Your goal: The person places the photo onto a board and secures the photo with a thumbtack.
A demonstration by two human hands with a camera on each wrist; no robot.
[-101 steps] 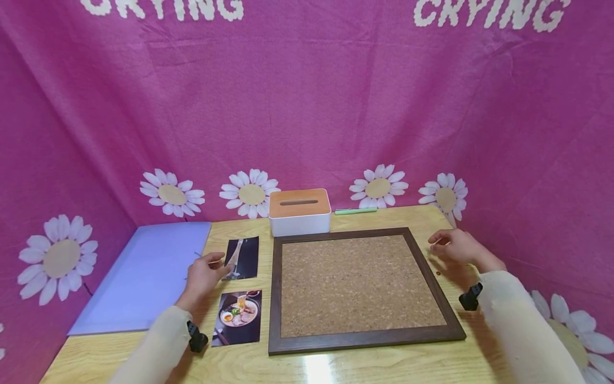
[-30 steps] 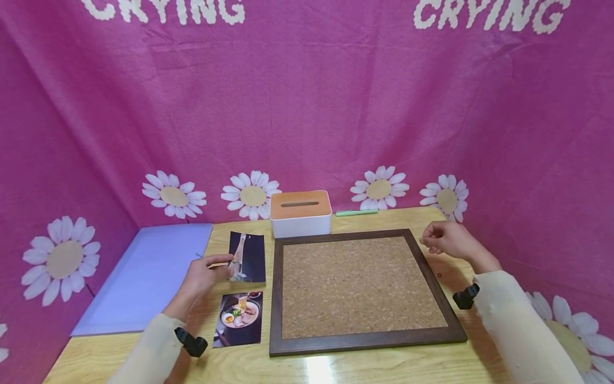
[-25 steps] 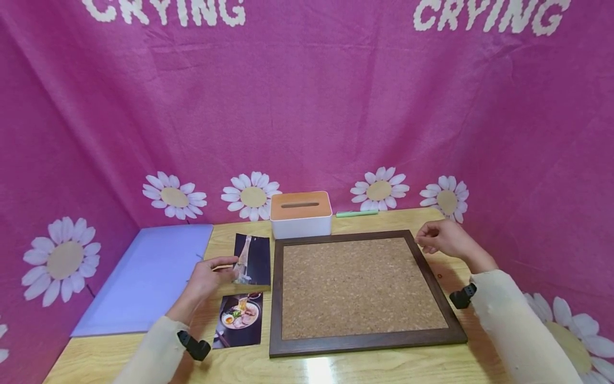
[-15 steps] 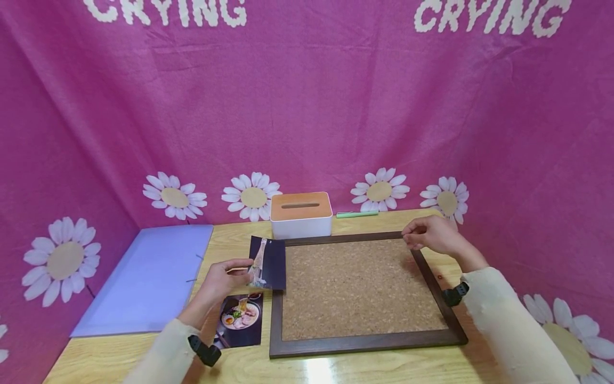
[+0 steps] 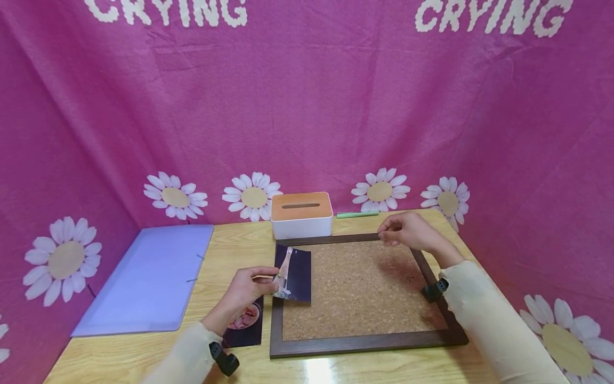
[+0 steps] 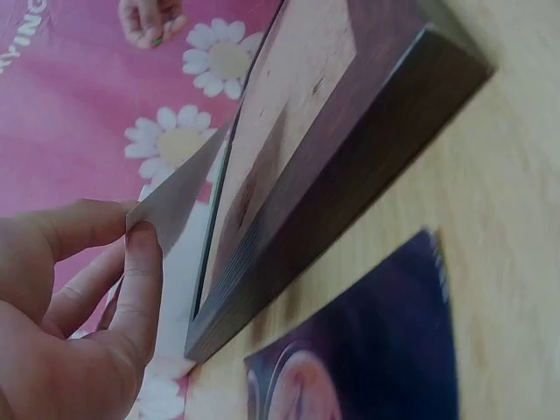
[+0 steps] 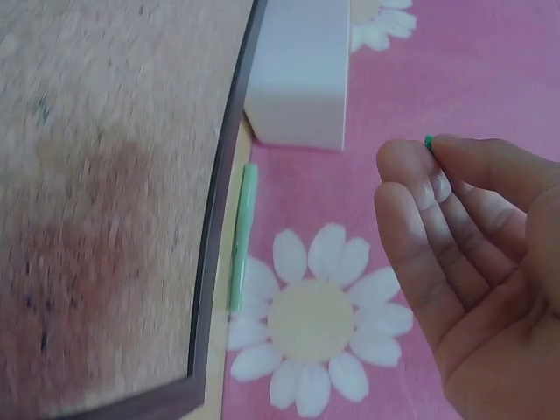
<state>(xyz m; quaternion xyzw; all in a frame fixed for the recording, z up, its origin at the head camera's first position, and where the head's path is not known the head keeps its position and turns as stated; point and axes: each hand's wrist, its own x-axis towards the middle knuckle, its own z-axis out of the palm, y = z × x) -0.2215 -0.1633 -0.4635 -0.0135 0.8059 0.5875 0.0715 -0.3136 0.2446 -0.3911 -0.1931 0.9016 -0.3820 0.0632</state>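
Observation:
My left hand (image 5: 247, 290) pinches the left edge of a dark photo of a lit tower (image 5: 300, 274) between thumb and fingers. The photo hangs tilted over the left side of a cork board (image 5: 355, 304) with a dark brown frame. In the left wrist view the pale back of the photo shows above the frame. My right hand (image 5: 408, 232) is above the board's far right part, its thumb and fingertips pinching a tiny green object (image 7: 429, 142), mostly hidden by the fingers. A photo of a noodle bowl (image 5: 251, 335) lies left of the board, partly covered by my left hand.
Behind the board stands a white tissue box (image 5: 301, 226) with a wooden lid. A green pen (image 5: 357, 215) lies to its right, by the pink flowered cloth (image 5: 307, 106). On the left is a blue folder (image 5: 144, 277) with elastic cords.
My left hand has lifted the tower photo off the table and brought it rightward over the board. My right hand has moved left from beside the board to above it.

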